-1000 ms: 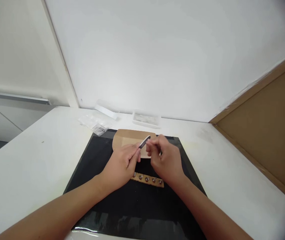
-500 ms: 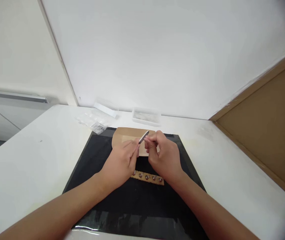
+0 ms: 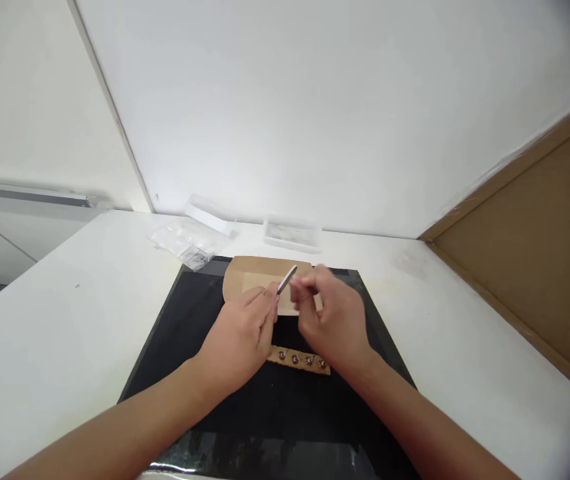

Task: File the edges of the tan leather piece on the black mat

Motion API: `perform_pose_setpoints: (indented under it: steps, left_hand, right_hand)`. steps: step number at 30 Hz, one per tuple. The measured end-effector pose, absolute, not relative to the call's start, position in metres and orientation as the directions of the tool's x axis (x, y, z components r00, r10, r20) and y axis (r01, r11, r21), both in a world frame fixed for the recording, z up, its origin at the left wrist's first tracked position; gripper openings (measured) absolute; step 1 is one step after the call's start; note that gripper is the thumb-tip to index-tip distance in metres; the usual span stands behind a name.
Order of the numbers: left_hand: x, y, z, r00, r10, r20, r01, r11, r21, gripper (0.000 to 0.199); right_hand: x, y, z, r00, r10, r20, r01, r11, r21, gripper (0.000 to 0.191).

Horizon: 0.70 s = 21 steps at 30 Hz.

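My left hand (image 3: pixel 245 330) is closed on a small flat stick (image 3: pixel 287 279), grey with a pale edge, which points up and to the right. Close to the stick's right side, my right hand (image 3: pixel 335 317) is pinched; its fingertips are blurred, and what they hold, if anything, is too small to name. Behind both hands lies a tan paper tray (image 3: pixel 237 273). Below them, on the black mat (image 3: pixel 275 407), is a cardboard strip (image 3: pixel 302 361) bearing several shiny round pieces; its left end is hidden by my left hand.
Behind the mat, a clear plastic bag (image 3: pixel 185 241) and a white lid-like piece (image 3: pixel 209 217) lie at the left, and a clear box (image 3: pixel 292 235) stands near the wall. The white table (image 3: pixel 465 320) surrounds the mat. A brown panel (image 3: pixel 529 227) rises at the right.
My right hand has moved slightly right, away from the stick. My left hand has shifted slightly and covers more of the strip's left end. The view has tilted a little.
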<state>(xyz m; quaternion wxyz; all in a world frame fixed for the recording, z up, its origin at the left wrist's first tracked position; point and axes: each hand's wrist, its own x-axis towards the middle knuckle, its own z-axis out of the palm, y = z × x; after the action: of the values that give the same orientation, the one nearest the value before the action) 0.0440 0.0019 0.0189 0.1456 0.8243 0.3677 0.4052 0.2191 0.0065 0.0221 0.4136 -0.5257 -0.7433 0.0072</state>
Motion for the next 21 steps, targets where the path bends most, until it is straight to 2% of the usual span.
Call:
perform_pose_setpoints:
  steps: [2,5,8,11,15,18,21]
  left_hand:
    - [0.0440,0.0017,0.0187,0.400,0.725,0.561,0.488,-0.686,0.540,0.028]
    - [0.0435,0.0009,0.0183,0.399,0.723,0.564,0.493,-0.688,0.533,0.029]
    - [0.0428,0.0002,0.0176,0.406,0.712,0.572,0.503,-0.697,0.511,0.029]
    - [0.0425,0.0002,0.0165,0.417,0.712,0.565,0.516,-0.697,0.498,0.029]
    - [0.0425,0.0002,0.0156,0.425,0.697,0.577,0.523,-0.710,0.472,0.030]
    - [0.0428,-0.0008,0.0159,0.425,0.695,0.580,0.526,-0.711,0.466,0.032]
    - [0.0429,-0.0016,0.0163,0.424,0.695,0.580,0.522,-0.711,0.471,0.031]
  right_hand:
    - [0.2185,0.0059,0.0218,-0.142,0.782,0.607,0.766,0.475,-0.433,0.024]
    - [0.2184,0.0054,0.0222,-0.077,0.785,0.614,0.773,0.436,-0.460,0.022]
    - [0.2187,0.0051,0.0234,-0.129,0.778,0.615,0.756,0.478,-0.447,0.022]
    - [0.2187,0.0048,0.0235,-0.079,0.785,0.615,0.773,0.437,-0.459,0.022]
    - [0.2183,0.0044,0.0220,-0.120,0.786,0.606,0.760,0.466,-0.454,0.025]
    - [0.2188,0.0050,0.0221,-0.068,0.783,0.618,0.762,0.440,-0.474,0.022]
    - [0.2199,0.0054,0.0232,-0.093,0.797,0.597,0.741,0.456,-0.493,0.024]
